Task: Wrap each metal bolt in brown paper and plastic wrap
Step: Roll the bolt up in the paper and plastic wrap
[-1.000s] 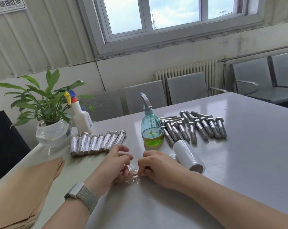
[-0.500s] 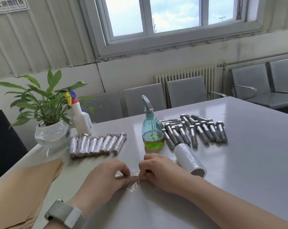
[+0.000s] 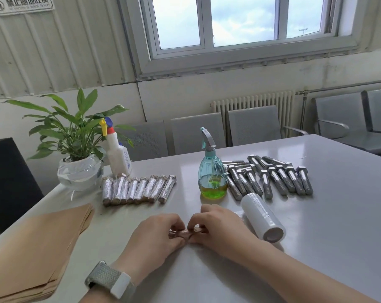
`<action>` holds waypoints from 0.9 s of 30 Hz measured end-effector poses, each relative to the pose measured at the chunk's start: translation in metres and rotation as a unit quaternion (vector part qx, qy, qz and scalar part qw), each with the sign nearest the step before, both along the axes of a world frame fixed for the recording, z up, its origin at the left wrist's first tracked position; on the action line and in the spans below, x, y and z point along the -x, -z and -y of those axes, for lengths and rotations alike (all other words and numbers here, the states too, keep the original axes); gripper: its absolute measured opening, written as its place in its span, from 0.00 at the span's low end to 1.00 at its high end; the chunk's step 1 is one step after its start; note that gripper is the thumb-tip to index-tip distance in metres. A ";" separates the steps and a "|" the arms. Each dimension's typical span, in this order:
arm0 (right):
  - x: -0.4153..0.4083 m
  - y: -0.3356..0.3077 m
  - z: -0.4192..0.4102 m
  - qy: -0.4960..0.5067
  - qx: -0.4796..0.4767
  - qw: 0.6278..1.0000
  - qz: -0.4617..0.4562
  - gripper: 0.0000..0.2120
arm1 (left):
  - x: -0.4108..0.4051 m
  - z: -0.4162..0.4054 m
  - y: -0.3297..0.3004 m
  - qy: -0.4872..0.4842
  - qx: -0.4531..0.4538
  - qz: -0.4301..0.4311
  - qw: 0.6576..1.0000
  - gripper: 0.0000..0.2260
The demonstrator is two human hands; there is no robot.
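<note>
A bolt wrapped in brown paper and clear plastic [image 3: 183, 233] lies across the table front, mostly hidden by my fingers. My left hand [image 3: 154, 237] pinches its left end and my right hand [image 3: 215, 226] pinches its right end. A roll of plastic wrap [image 3: 262, 216] lies just right of my right hand. Several wrapped bolts [image 3: 139, 189] lie in a row behind my left hand. Several bare metal bolts [image 3: 272, 178] are spread at the back right. A stack of brown paper sheets [image 3: 32, 243] sits at the front left.
A teal spray bottle [image 3: 212, 173] with green liquid stands between the wrapped and bare bolts. A potted plant [image 3: 80, 169] and a white spray bottle [image 3: 117, 154] stand at the back left. Grey chairs [image 3: 253, 125] line the table's [image 3: 338, 215] far edge.
The loose plastic that trailed below the bolt has been drawn tight around it. My hands have closed in toward each other on the bolt's ends.
</note>
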State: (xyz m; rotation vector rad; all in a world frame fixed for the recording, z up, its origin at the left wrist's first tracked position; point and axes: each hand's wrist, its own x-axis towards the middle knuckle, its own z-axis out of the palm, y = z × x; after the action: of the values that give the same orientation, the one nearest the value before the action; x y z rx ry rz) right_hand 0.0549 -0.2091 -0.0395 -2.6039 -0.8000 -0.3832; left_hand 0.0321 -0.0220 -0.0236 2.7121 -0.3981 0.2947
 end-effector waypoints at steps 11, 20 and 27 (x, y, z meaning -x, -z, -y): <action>0.003 0.000 -0.001 -0.001 -0.035 0.999 -0.018 0.11 | 0.007 -0.053 0.004 -0.088 0.255 -0.035 0.962 0.04; 0.002 0.001 -0.002 0.001 -0.038 0.999 -0.015 0.11 | 0.007 -0.057 -0.001 -0.028 0.253 -0.141 0.957 0.05; 0.002 0.002 -0.001 -0.006 -0.037 0.999 -0.004 0.11 | 0.005 -0.053 0.006 -0.021 0.234 -0.150 0.960 0.07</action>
State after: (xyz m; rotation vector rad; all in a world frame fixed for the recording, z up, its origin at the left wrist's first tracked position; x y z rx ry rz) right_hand 0.0527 -0.2081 -0.0418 -2.5292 -0.7843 -0.3907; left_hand 0.0271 0.0315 -0.0297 2.2506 -0.1569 -0.0164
